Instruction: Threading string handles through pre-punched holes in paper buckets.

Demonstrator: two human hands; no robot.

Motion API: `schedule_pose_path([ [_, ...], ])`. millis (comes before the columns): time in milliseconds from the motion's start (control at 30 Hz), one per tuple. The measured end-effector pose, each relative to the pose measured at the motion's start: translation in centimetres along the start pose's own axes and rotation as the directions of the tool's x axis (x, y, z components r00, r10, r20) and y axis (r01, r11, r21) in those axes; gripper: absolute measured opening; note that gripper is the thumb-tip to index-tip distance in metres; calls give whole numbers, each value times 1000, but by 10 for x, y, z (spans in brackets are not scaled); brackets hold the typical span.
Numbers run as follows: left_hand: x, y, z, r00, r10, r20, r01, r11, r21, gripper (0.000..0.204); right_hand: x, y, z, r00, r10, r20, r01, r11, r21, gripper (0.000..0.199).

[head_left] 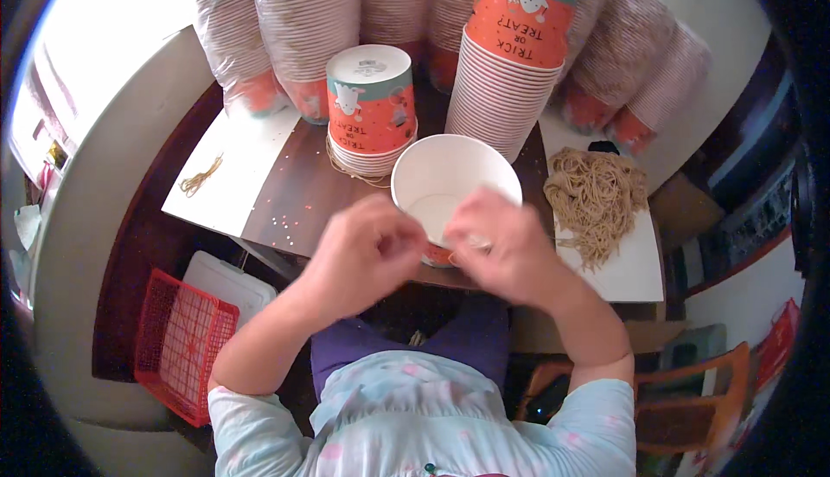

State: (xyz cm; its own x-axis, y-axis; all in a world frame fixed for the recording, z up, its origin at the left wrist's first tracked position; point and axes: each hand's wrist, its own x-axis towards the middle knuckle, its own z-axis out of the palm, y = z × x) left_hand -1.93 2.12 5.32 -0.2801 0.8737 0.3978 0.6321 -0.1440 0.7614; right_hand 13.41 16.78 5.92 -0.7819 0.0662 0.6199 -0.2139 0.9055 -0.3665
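Both hands bunched together at the near rim of an open white paper cup with an orange-red outside (456, 185), upright on the dark brown wooden counter (298, 196). Left hand (363, 252) curled into a loose fist just left of the cup, knuckles up, fingers closed, touching or almost touching the cup's near wall; nothing visible inside the fist. Right hand (497, 243) overlapping the cup's near rim, fingertips pinched together over the white inside; whether something thin sits between them, cannot tell. Hands nearly meeting in front of the cup.

Right of the cup, a tangled heap of tan rubber bands (596, 196) on a white sheet (635, 269). Just behind the cup to the left, a short upside-down stack of orange-red printed paper cups (372, 109), a few tan bands looped at its base. Behind the cup to the right, a taller leaning stack of the same cups (510, 62). Far left of the cup, a small bunch of bands (201, 176) on another white sheet (246, 166). Furthest back, plastic-wrapped sleeves of cups (303, 19) in a row. Below the counter, left of the cup, a red plastic basket (181, 343).
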Motion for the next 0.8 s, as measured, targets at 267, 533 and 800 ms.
schedule_pose_path([
  [267, 73, -55, -7, 952, -304, 39, 297, 947, 121, 34, 32, 117, -23, 878, 373, 301, -307, 920, -242, 11],
  [533, 68, -82, -13, 851, -445, 278, 524, 684, -508, 35, 30, 54, -22, 835, 475, 278, -440, 880, -180, 16],
  [800, 68, -89, -3, 887, -413, 207, 461, 774, -434, 25, 29, 53, -20, 845, 463, 268, -419, 884, -208, 15],
])
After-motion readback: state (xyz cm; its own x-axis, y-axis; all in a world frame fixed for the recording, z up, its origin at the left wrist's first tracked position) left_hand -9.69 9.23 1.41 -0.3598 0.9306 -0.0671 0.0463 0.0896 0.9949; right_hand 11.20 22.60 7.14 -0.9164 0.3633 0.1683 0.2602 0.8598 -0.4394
